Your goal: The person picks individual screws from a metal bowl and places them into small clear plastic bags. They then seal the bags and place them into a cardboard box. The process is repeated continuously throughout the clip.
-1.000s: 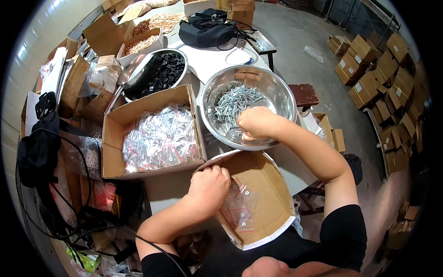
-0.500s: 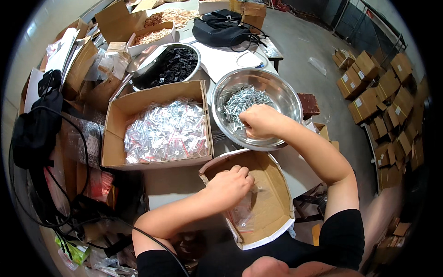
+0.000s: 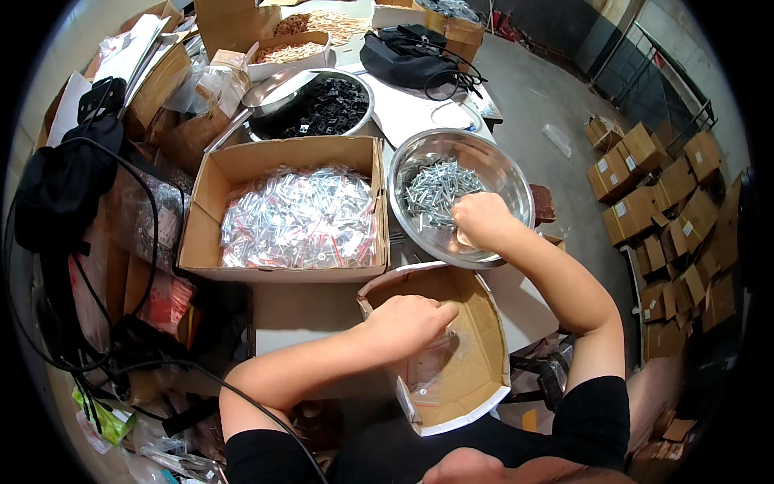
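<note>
Inside the metal bowl (image 3: 505, 179), the right hand (image 3: 484, 221) curled its fingers beside the screws (image 3: 438, 189). On the bowl's near side, the left hand (image 3: 409, 324), fingers bent, hung over 1 cardboard tray (image 3: 477, 351) of clear bags (image 3: 425, 387); I couldn't tell whether either pinched anything.

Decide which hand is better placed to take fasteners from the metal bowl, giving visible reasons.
The right hand, probably: it is in the metal bowl, beside the silvery fasteners. The left hand is over the cardboard tray.

Bags (image 3: 427, 377) partly hidden by left hand (image 3: 409, 324)
</note>
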A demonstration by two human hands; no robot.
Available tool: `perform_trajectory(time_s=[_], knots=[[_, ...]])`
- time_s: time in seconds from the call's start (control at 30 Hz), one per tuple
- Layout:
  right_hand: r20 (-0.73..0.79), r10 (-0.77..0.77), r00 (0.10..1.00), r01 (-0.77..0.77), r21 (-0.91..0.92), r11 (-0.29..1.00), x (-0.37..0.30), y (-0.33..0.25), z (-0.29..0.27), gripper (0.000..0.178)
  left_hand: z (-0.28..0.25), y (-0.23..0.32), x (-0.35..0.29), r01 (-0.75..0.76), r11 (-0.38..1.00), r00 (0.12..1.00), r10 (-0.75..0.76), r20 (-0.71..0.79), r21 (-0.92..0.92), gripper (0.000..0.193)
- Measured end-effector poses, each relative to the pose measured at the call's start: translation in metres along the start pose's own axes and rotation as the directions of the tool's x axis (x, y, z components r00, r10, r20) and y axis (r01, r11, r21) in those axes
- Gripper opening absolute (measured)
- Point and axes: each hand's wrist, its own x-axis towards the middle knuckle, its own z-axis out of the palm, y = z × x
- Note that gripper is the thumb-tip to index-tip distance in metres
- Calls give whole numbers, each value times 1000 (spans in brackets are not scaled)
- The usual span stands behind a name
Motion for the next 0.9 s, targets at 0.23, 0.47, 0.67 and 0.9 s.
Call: perform_trajectory(time_s=[0.23,0.47,0.67,0.9], knots=[[-5,-9,1000,9,49,999,-10,11,1,30,10,-17,3,-208,961,955,160,-249,-183,15],[-76,-34,997,53,266,963,-9,21,-7,16,1,-12,4,-97,894,952,-44,-302,-437,10],[-67,-98,993,108,178,978,-7,11,1,18,1,-13,3,-193,905,905,14,-425,-380,13],[-89,-91,992,108,207,972,-7,14,5,16,6,-16,4,-137,949,933,27,-359,-285,16]])
